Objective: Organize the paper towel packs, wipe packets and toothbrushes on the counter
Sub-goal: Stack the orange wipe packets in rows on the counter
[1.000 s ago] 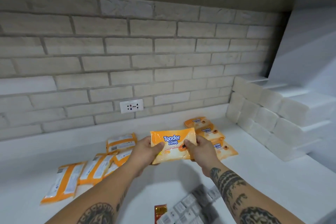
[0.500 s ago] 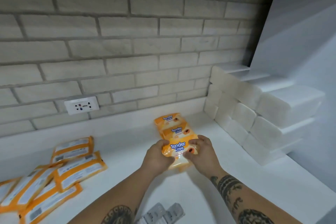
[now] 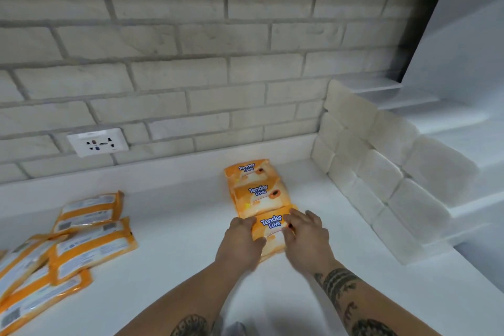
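three wipe packets (image 3: 259,194) lined on white counter (image 3: 177,267), left grip (image 3: 241,237) holding nearest packet (image 3: 271,222), right grip (image 3: 305,234) flat, brick wall (image 3: 218,63) behind

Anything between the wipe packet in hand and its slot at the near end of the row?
Nothing visible: the left hand grips the wipe packet, the right hand rests on it; it already lies at the row's near end, touching the second packet.

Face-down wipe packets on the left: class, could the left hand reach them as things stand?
Probably yes, once it lets go: the left hand grips the front Tender Love packet, and only bare counter lies between it and the face-down packets.
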`<move>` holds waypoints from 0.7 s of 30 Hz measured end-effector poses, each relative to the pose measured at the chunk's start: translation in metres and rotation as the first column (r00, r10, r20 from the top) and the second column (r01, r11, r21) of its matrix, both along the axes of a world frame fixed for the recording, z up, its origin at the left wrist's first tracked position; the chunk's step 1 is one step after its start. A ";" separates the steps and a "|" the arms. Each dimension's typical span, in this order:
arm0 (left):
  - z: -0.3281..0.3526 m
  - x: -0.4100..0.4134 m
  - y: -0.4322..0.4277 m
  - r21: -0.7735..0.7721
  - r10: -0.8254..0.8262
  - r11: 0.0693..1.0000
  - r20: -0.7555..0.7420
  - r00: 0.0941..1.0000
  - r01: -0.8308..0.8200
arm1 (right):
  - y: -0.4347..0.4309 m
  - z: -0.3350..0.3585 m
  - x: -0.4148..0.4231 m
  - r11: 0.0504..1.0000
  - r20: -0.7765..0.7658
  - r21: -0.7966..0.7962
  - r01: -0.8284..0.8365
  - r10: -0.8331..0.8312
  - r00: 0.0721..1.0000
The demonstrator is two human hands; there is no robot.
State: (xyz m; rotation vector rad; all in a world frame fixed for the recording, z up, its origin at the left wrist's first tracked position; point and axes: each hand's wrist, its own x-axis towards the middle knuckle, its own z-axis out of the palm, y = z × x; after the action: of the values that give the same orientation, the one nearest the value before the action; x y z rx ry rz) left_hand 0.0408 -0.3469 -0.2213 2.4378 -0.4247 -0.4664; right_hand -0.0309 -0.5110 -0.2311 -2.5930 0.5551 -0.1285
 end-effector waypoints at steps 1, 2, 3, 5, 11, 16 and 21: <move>-0.002 0.001 -0.001 0.025 -0.002 1.000 0.013 1.000 0.002 | 0.001 0.001 0.000 1.000 -0.030 -0.029 -0.005 0.004 1.000; -0.003 0.001 -0.001 0.049 -0.005 0.999 0.030 1.000 0.004 | 0.002 0.002 -0.001 0.999 -0.050 -0.042 -0.014 0.012 0.999; -0.005 0.002 -0.001 0.072 -0.010 0.997 0.040 0.999 0.007 | 0.002 0.002 -0.001 0.999 -0.065 -0.045 -0.025 0.022 0.998; -0.005 0.003 -0.004 0.111 -0.021 0.994 0.052 0.998 0.015 | 0.002 0.000 -0.002 0.998 -0.085 -0.052 -0.046 0.042 0.996; -0.003 0.004 -0.011 0.216 -0.046 0.976 0.065 0.997 0.031 | 0.003 -0.006 -0.005 0.998 -0.095 -0.039 -0.040 0.036 0.995; 0.000 0.004 0.000 0.224 -0.085 0.972 0.056 0.995 0.070 | 0.009 0.002 -0.007 0.999 -0.051 -0.052 0.006 -0.008 0.999; 0.021 0.011 0.043 0.108 0.009 0.994 0.111 0.994 -0.021 | 0.030 0.019 0.010 0.997 0.096 -0.074 0.020 -0.013 0.995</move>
State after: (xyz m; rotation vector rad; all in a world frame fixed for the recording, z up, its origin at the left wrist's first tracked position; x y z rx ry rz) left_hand 0.0516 -0.3038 -0.2008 2.5796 -0.4372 -0.3580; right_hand -0.0210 -0.4813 -0.2122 -2.6392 0.5469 -0.2826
